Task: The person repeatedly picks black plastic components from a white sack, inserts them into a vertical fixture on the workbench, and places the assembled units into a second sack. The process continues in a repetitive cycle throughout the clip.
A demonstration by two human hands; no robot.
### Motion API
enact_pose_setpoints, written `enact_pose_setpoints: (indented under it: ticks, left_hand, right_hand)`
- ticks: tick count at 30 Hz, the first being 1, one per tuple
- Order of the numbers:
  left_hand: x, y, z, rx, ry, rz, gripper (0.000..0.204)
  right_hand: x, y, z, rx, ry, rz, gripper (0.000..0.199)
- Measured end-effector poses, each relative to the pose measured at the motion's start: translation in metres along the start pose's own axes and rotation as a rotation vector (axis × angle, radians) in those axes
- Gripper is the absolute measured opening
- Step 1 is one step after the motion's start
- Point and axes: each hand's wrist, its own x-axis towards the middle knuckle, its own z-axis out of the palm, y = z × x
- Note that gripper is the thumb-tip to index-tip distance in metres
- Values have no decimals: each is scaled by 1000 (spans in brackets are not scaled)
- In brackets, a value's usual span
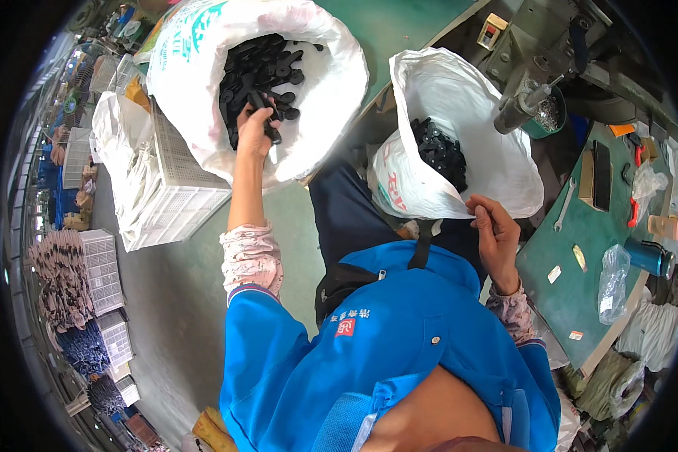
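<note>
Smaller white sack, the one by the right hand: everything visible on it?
The smaller white sack looks like woven plastic, wrinkled, with red print outside. Its mouth gapes open, showing small black parts heaped inside. It sits right of the larger sack; the right hand is at its near rim, contact unclear.

We count two bare hands [255, 132] [499, 239], two white sacks [328, 90] [497, 177] holding black parts [260, 68], one wrench [564, 205], one blue bottle [649, 258]; parts: too many.

A workshop, judging by the machine [515, 113], wrench [564, 206] and plastic crates [104, 271].
</note>
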Motion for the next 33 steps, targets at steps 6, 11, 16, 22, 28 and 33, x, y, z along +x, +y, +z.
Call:
enact_pose_setpoints:
  ticks: [6, 11, 16, 22, 28, 33]
  left_hand:
    - [-60, 14, 64, -415, -626, -177, 41]
    - [-123, -20, 139, -335, -879, -362, 41]
    - [-157, -30, 184, -298, -932, -430, 53]
    - [-151, -38, 196, -356, -976, -557, 64]
    - [-166, -37, 223, -157, -1012, -506, 65]
    - [-166, -43, 230, -168, -941, -434, 52]
  right_hand:
    - [34, -10, 16, 225, -88, 113, 28]
    - [83, -33, 47, 743, -120, 262, 39]
    - [96, -32, 30, 923, 51, 93, 30]
    - [81, -49, -33, 503, -272, 40, 39]
    - [66, -51, -36, 196, -232, -36, 27]
    - [78, -62, -63, 12, 11, -154, 25]
